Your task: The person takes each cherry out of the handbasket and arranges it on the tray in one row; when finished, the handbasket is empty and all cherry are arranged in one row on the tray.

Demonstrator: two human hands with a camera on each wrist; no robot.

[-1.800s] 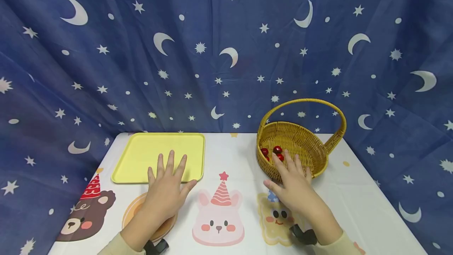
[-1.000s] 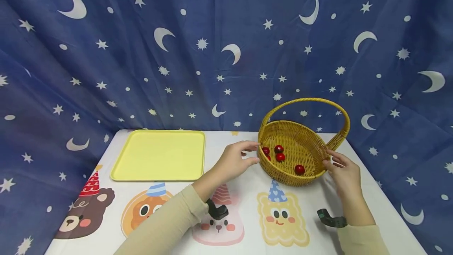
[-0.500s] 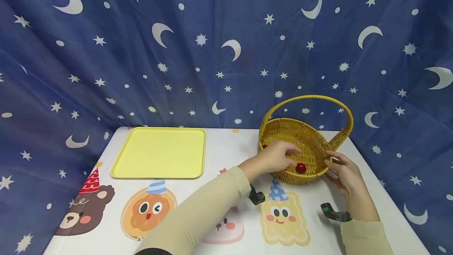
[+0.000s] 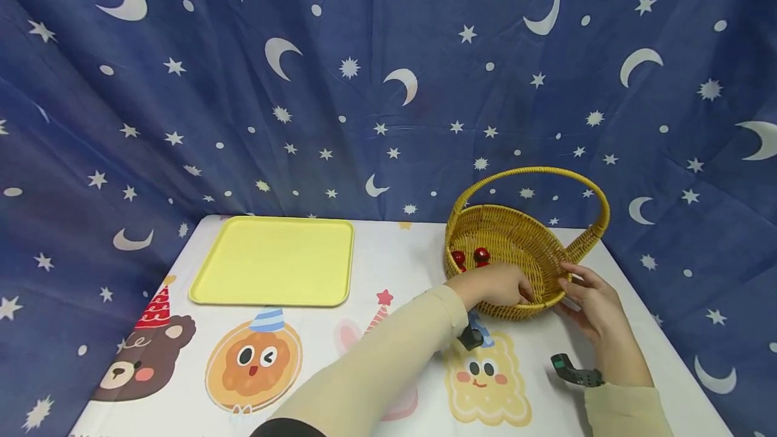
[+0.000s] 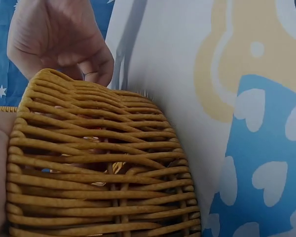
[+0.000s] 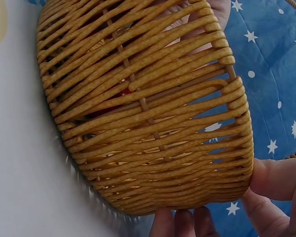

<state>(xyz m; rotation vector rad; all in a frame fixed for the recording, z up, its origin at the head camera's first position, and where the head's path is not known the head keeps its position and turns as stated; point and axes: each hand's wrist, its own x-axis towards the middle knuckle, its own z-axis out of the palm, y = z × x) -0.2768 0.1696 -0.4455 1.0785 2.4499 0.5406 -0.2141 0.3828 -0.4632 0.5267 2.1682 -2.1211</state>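
Observation:
A woven wicker basket (image 4: 506,228) with a tall arched handle stands at the right of the table. Inside it lie small, shiny, dark red balls that look like cherries (image 4: 481,255). My left hand (image 4: 494,283) reaches over the near rim, its fingers bent down to the basket's floor. The hand and the weave hide its fingertips and whatever is under them; a bit of red shows through the weave in the right wrist view. My right hand (image 4: 597,299) holds the basket's right side, thumb (image 6: 278,177) at the rim and fingers against the outer wall.
A yellow tray (image 4: 273,261) lies at the back left of the table. The white tablecloth (image 4: 394,258) carries printed cartoon figures. A blue curtain (image 4: 364,120) with moons and stars hangs behind and at both sides. The basket handle arches above the left hand.
My left hand has gone from above the table, past the basket's left rim, down into the basket over the nearest red ball. My right hand has moved to the basket's right side and taken hold.

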